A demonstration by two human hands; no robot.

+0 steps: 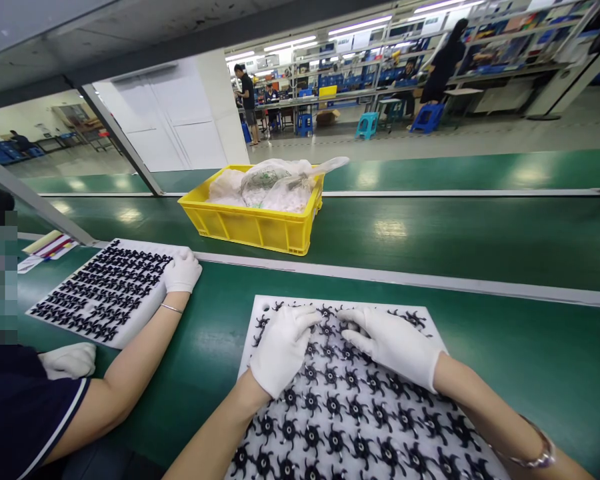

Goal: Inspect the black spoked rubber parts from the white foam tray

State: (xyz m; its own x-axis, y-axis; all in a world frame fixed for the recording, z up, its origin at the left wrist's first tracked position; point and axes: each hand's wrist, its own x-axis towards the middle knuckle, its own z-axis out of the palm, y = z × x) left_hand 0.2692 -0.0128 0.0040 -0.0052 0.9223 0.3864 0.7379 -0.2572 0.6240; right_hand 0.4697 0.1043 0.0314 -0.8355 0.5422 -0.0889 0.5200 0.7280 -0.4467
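A white board [340, 301] lies on the green work surface and bears rows of small black bladed wheels [333, 405]. My left hand [285, 343], in a white glove, rests over the board's upper left part, its fingers bent toward the top rows. From the right, my right hand [390, 340], also gloved in white, reaches over the upper rows with its thumb apart from the fingers. The two hands do not touch. What lies under either hand's fingertips is hidden or too small to make out.
A yellow crate [250, 223] with plastic bags [275, 183] stands beyond the white rail [380, 277]. At left, a person's gloved hand [183, 270] touches a second board [147, 323] of black wheels. A metal post [123, 140] slants behind it.
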